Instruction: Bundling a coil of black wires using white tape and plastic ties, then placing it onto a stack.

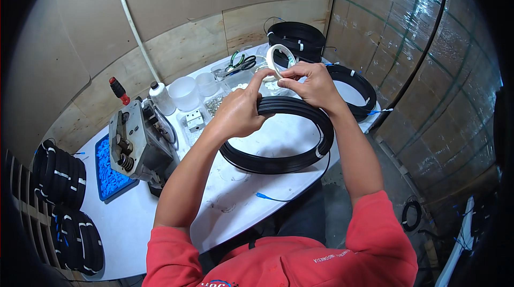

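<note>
where fingers (266, 75) pinch, tape roll (279, 59) just above black cable coil (278, 134)

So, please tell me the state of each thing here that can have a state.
Black coil: wound, held up at its top edge, bound with a white tie.
Tape roll: held above the coil, end pulled out.
Left hand: gripping the coil.
Right hand: pinching the tape.
Far coils: wound, lying on the table.
Bottle: upright, capped.
Cups: upright, open.
Blue tray: filled with blue parts.
</note>
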Demonstrator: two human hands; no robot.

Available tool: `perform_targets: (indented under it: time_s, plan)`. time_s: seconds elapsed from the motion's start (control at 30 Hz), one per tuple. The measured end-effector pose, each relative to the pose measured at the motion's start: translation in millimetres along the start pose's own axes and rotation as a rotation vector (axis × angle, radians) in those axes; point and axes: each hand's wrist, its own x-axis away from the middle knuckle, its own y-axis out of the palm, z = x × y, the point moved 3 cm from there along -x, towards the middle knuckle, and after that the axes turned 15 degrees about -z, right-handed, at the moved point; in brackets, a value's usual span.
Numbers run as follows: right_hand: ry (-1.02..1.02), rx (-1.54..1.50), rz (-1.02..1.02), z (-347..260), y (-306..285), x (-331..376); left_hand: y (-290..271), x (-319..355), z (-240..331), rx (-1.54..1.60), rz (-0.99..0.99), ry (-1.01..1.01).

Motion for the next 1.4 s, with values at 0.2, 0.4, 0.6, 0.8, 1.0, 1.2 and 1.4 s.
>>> perform_targets:
  time_s: [0.2, 0.4, 0.6, 0.8, 1.0, 1.2, 1.4]
  plan:
    - [-0.039, 0.090, -0.008, -3.9, -3.3, 2.7, 0.2, -2.1, 1.6, 0.011, -0.004, 0.028]
    - [-0.039, 0.023, 0.007, -0.9, -0.6, -0.6, 3.3, -6.5, -6.2, -0.039, -0.027, 0.042]
    - [-0.002, -0.003, 0.016, 2.1, 1.5, -3.0, 1.7, 0.8, -2.7, -0.012, 0.067, 0.028]
    - [-0.006, -0.035, 0.024, 1.1, 3.4, -3.1, 2.7, -3.7, -7.0, -0.046, -0.012, 0.011]
    - [0.052, -0.078, -0.002, 1.9, 2.6, 0.5, 3.8, -1.1, -3.9, -0.042, 0.066, 0.019]
    - [0.027, -0.061, 0.019, 1.9, 3.0, 0.7, 4.9, -2.3, -4.9, -0.100, 0.036, 0.043]
    - [0.006, -0.063, 0.003, -4.0, 2.9, 2.8, 5.0, 1.7, -3.9, -0.068, 0.130, 0.088]
